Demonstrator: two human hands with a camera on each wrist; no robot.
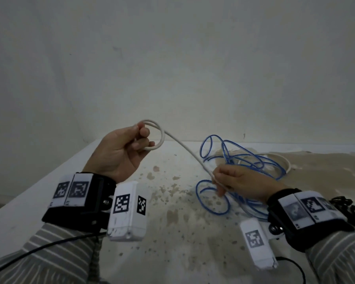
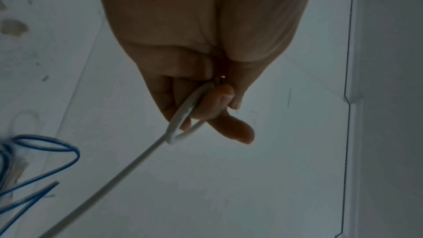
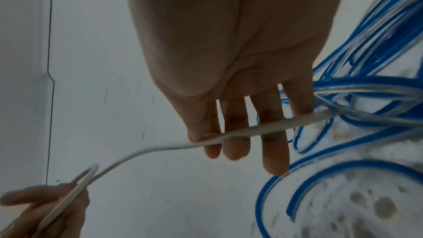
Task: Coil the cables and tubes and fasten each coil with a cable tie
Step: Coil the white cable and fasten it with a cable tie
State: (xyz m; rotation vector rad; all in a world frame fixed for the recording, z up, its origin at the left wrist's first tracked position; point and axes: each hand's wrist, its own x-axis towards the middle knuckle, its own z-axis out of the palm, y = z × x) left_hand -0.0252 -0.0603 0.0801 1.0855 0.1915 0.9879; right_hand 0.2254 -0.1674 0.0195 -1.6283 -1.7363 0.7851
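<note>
White cable (image 1: 184,149) runs from a loop pinched in the left hand (image 1: 119,152) to the right hand (image 1: 242,181), whose grip is partly hidden

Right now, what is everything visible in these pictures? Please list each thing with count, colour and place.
white cable: one, white, small loop in the left hand, then running to the right hand
blue tube: one loose tangle, blue, on the table at right
table: one, white and stained, against the wall
wall: one, pale grey, behind the table
black items: black, far right edge, unclear
left hand: pinches the loop
right hand: holds the cable between thumb and fingers
</note>
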